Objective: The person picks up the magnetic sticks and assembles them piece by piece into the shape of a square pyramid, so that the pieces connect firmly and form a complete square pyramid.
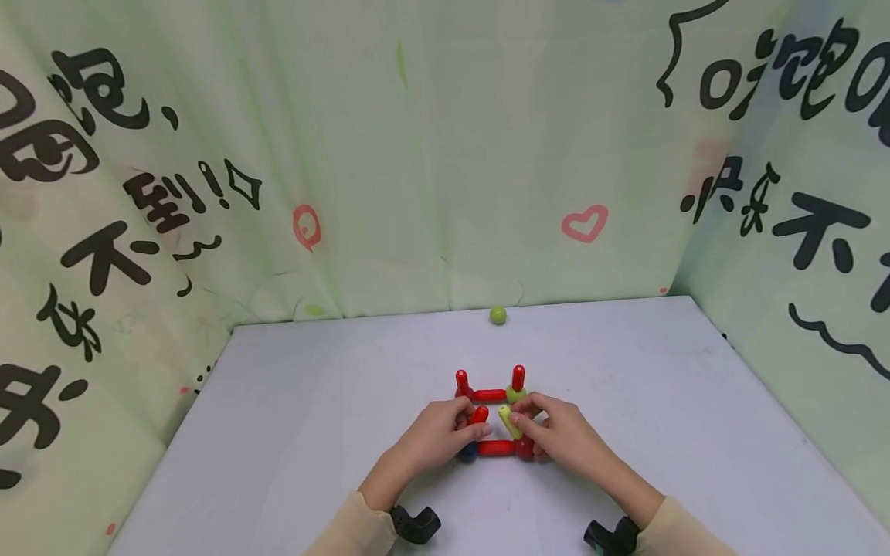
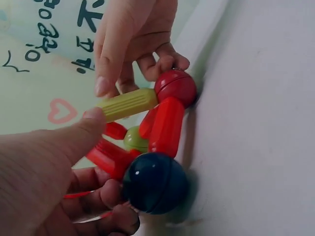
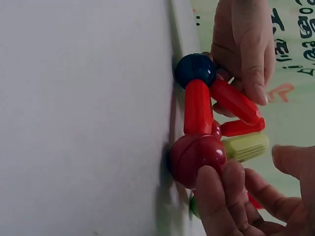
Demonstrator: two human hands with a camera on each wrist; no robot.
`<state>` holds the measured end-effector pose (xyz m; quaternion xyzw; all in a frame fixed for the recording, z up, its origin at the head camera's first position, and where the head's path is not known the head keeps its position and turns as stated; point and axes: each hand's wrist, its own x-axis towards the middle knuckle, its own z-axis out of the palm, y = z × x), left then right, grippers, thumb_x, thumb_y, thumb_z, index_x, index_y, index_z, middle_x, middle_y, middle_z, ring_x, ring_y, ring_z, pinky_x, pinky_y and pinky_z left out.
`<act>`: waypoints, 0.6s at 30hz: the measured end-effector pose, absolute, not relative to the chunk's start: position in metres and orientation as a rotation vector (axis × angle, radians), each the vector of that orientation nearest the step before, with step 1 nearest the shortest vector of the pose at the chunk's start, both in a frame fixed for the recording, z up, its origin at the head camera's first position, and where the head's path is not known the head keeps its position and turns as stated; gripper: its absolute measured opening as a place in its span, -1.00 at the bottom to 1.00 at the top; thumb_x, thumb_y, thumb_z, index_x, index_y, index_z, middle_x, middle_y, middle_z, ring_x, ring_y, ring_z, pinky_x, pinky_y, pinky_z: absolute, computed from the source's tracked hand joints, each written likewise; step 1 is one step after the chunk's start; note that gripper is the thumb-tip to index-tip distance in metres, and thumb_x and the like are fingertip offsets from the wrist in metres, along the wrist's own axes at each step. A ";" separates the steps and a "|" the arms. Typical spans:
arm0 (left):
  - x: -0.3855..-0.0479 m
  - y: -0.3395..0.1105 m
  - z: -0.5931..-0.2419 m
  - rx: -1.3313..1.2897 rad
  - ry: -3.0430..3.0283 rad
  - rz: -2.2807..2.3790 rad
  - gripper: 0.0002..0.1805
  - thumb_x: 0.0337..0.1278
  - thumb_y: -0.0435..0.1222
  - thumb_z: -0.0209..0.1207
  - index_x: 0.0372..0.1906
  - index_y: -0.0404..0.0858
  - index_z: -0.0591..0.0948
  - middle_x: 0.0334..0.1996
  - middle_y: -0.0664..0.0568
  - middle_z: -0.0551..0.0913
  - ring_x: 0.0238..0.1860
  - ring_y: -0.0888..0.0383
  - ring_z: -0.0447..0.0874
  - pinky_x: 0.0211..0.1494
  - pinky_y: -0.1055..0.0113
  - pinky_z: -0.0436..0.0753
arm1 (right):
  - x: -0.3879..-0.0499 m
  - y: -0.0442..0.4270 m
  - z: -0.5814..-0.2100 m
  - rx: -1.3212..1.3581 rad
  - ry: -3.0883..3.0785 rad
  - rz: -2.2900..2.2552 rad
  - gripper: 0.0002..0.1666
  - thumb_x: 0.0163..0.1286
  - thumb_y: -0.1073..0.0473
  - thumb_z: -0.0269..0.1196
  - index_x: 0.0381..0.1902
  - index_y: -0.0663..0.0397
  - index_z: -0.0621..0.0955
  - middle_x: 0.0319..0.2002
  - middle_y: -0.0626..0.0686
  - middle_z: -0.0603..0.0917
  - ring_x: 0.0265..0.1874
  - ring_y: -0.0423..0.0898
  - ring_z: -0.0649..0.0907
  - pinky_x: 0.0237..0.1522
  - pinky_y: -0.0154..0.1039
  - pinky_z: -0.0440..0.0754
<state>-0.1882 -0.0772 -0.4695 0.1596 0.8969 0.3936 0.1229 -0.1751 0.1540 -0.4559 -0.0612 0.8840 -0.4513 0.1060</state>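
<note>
A toy frame of plastic rods and balls stands on the table between both hands. My left hand grips an upright red rod on the dark blue ball. Fingers of my right hand curl against the dark red ball, with the thumb a little off the yellow rod that leans up from it. A lying red rod joins these two balls. Behind, another red rod links a red ball, partly hidden, and a green ball, each bearing an upright red rod.
A loose green ball lies at the far edge of the white table. Pale green curtains with black writing surround the table at the back and sides. Black straps with camera mounts sit on both wrists.
</note>
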 end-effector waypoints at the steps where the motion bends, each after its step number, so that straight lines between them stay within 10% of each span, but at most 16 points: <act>1: -0.189 -0.078 -0.469 0.457 2.621 1.179 -0.74 0.33 0.00 0.33 -0.20 -0.09 0.61 -0.54 0.17 0.52 -0.49 0.26 0.45 -0.44 0.43 0.45 | -0.177 0.156 -0.455 -0.159 2.603 -1.360 -0.73 0.48 0.07 0.32 0.02 0.06 0.63 -0.31 0.01 0.65 -0.63 -0.07 0.61 -0.48 -0.26 0.66; 12: -0.201 -0.081 -0.468 0.216 2.468 1.758 -0.56 0.56 -0.28 0.07 0.41 -0.22 0.37 -0.31 -0.08 0.74 -0.61 0.08 0.60 -0.38 0.34 0.65 | -0.201 0.163 -0.453 -0.082 2.415 -1.607 -0.41 0.63 0.13 0.11 0.52 0.08 0.29 -0.12 0.19 0.80 -0.58 -0.05 0.61 -0.39 -0.27 0.69; 18: -0.204 -0.080 -0.475 0.158 2.257 1.880 -0.57 0.62 -0.23 0.00 0.43 -0.23 0.43 -0.15 -0.08 0.81 -0.59 0.11 0.71 -0.38 0.37 0.62 | -0.201 0.159 -0.456 -0.085 2.344 -1.640 -0.41 0.64 0.13 0.08 0.53 0.13 0.30 0.05 0.24 0.77 -0.48 -0.05 0.70 -0.33 -0.28 0.72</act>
